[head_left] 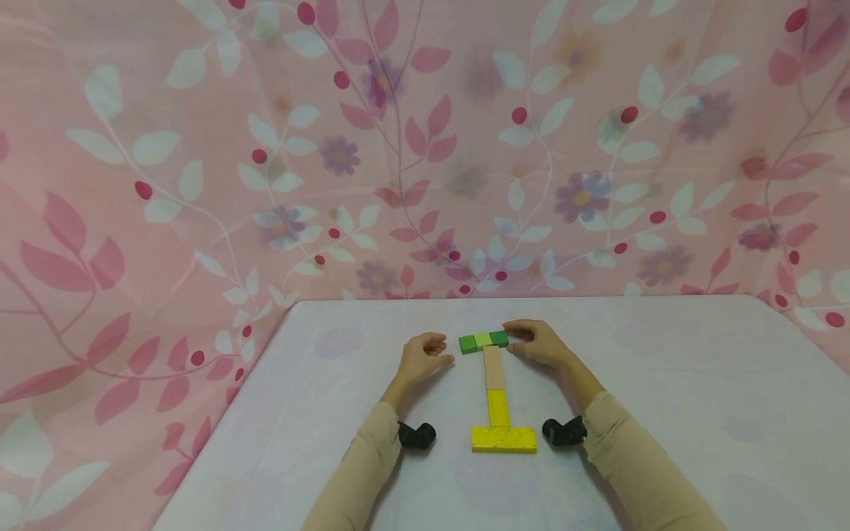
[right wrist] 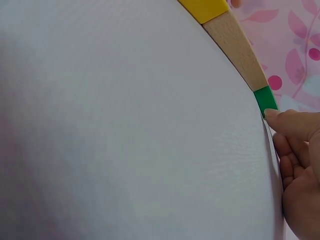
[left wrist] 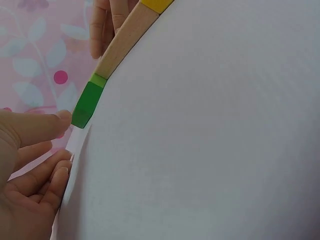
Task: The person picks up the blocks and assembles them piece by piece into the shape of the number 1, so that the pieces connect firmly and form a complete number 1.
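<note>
On the table lies an I-shaped row of blocks. A wide yellow block (head_left: 503,440) makes the base; a narrower yellow block (head_left: 498,408) and a plain wooden block (head_left: 493,369) form the stem. Across the top run a green block (head_left: 468,344), a light green block (head_left: 482,340) and a dark green block (head_left: 499,338). My right hand (head_left: 541,345) pinches the right end of the dark green block, its thumb (right wrist: 290,124) on the near side. Just left of the top row is my left hand (head_left: 423,358), fingers loosely bent and holding nothing.
A white cloth covers the table (head_left: 319,442), with its far edge behind the blocks. Beyond hangs a pink floral curtain (head_left: 425,147). Each wrist carries a black camera, a left one (head_left: 418,436) and a right one (head_left: 563,432), on either side of the stem.
</note>
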A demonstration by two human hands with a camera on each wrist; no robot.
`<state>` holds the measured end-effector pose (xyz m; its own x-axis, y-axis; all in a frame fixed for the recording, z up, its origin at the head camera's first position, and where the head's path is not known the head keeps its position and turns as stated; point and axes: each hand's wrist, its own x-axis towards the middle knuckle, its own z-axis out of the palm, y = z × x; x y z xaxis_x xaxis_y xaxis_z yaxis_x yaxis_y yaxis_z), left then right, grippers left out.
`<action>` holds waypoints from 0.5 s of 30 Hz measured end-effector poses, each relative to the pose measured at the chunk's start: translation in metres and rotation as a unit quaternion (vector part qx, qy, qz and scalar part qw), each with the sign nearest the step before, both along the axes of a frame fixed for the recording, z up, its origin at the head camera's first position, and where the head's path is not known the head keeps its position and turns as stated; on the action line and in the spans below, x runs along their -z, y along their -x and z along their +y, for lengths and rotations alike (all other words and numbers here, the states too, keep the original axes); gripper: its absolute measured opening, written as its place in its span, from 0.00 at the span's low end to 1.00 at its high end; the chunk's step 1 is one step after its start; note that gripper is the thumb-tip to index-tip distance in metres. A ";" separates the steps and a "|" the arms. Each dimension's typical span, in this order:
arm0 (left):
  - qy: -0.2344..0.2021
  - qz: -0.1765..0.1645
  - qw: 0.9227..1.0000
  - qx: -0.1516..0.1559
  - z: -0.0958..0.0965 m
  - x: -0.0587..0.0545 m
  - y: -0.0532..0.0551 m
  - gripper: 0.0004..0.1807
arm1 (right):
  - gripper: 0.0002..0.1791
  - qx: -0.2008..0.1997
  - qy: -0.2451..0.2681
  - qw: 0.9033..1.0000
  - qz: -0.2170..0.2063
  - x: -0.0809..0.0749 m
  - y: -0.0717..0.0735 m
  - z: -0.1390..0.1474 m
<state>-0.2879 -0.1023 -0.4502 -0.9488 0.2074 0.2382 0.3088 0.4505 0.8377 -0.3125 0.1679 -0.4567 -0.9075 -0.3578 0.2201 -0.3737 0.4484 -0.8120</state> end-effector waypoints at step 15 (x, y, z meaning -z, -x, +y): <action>0.046 0.035 0.998 0.012 -0.013 -0.005 -0.016 0.19 | 0.25 -0.015 -0.020 1.000 0.002 -0.012 -0.018 0.014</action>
<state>-0.2721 -0.1149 -0.4451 -0.9251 0.2528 0.2834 0.3767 0.5160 0.7693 -0.2947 0.1824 -0.4443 -0.8952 -0.3933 0.2095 -0.3913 0.4688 -0.7919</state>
